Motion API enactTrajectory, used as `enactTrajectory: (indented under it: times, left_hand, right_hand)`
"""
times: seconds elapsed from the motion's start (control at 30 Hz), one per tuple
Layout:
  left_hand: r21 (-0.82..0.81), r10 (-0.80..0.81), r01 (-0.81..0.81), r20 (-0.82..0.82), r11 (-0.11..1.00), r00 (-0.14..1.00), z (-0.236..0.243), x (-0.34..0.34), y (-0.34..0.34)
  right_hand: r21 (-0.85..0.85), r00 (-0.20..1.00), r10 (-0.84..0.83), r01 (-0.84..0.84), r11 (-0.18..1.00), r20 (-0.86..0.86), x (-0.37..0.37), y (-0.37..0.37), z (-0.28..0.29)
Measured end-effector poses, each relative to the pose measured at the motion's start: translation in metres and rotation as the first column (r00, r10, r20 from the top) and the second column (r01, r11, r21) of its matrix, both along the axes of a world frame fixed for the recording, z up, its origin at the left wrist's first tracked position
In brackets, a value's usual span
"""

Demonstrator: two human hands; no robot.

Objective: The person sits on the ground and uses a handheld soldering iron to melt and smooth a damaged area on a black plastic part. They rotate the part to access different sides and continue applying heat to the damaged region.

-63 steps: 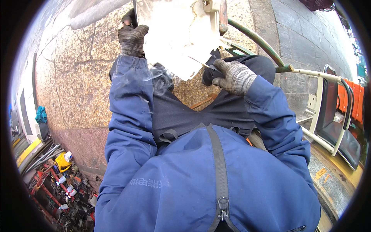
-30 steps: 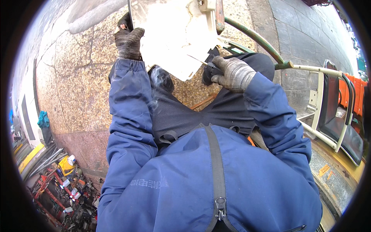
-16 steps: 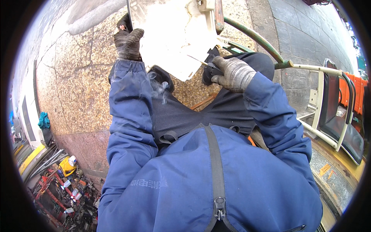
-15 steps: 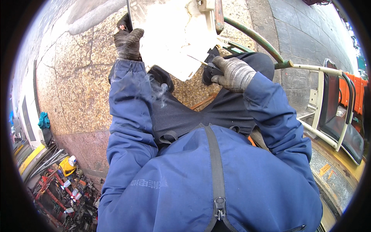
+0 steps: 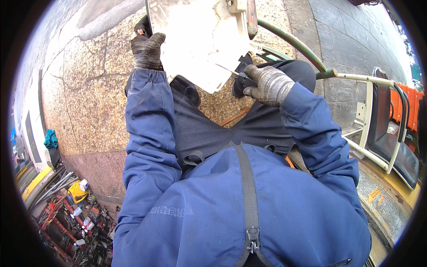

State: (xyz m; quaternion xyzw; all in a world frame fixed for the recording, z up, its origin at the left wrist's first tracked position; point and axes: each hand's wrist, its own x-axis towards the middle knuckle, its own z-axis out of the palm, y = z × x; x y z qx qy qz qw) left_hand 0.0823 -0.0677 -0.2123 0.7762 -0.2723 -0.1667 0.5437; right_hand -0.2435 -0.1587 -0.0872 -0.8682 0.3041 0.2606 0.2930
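Head view: left hand (image 5: pixel 148 50), gloved, is clamped on the left edge of a white metal panel (image 5: pixel 195 40) at upper centre of the frame. Right hand (image 5: pixel 267 83), also gloved, is closed around a thin rod tool (image 5: pixel 227 70) whose tip meets the panel's lower right edge. A green pipe (image 5: pixel 293 42) runs at upper right, over stone paving (image 5: pixel 84 98).
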Motion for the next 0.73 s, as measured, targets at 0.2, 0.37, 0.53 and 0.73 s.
enactTrajectory:
  times: [0.2, 0.37, 0.53, 0.73]
  left_hand:
    - [-0.033, -0.002, 0.005, 0.085, 0.999, 0.996, -0.003, 0.000, 0.000]
    - [-0.085, -0.005, 0.006, 0.018, 0.996, 1.000, -0.016, 0.007, 0.000]
    - [-0.003, -0.030, 0.030, 0.089, 1.000, 0.996, -0.022, 0.014, 0.001]
    - [-0.074, -0.076, 0.079, 0.041, 0.994, 0.996, -0.006, 0.013, -0.007]
  right_hand:
    - [-0.008, 1.000, 0.003, -0.003, 1.000, 0.009, 0.000, 0.002, -0.002]
    - [-0.010, 1.000, 0.004, -0.004, 1.000, 0.029, 0.000, 0.003, 0.000]
    - [0.012, 1.000, 0.000, 0.001, 1.000, -0.019, 0.003, 0.004, 0.003]
    - [0.046, 0.991, -0.125, 0.123, 0.991, 0.051, 0.001, -0.002, 0.014]
